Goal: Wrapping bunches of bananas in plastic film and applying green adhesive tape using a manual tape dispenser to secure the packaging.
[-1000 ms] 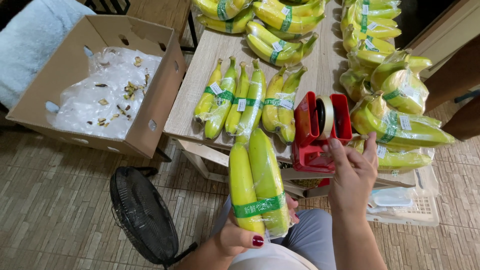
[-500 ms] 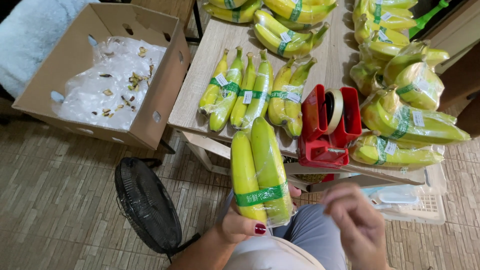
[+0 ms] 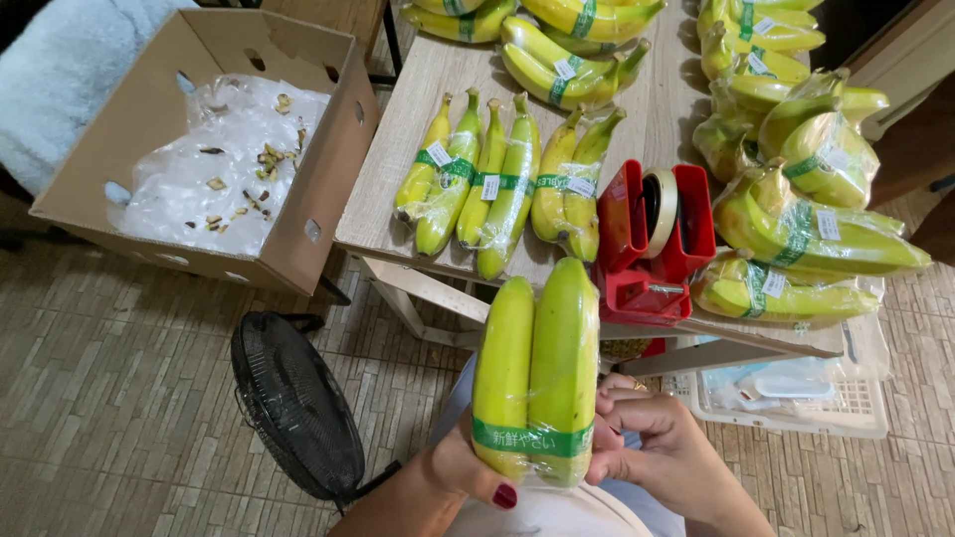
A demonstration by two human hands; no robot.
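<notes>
1. The step in hand looks like the sealing of one wrapped pair of bananas (image 3: pixel 537 373), which stands upright at lower centre of the frame, in clear film with a green band around its lower end.
2. The left hand (image 3: pixel 460 467) holds the pair from the lower left, its fingers closed around the base and the thumb pressed on the front below the band.
3. The right hand (image 3: pixel 662 447) is at the lower right, its fingers curled narrow against the side of the pair at the height of the band; whether they pinch the band's end or only press the film cannot be told.
4. The red tape dispenser (image 3: pixel 657 244) stands just above the pair, on the near edge of the tabletop (image 3: pixel 657 119), at centre right.
5. Banded bunches (image 3: pixel 502 184) lie in a row at upper centre, and more bagged bananas (image 3: pixel 796 179) are piled at upper right.
6. As a judgement, the next move calls for smoothing the band flat while the left hand keeps the pair steady, then finding a free spot on the tabletop.
7. A cardboard box (image 3: pixel 298 229) lined with plastic sits at upper left, and a black fan (image 3: pixel 293 408) lies on the floor at lower left.
</notes>
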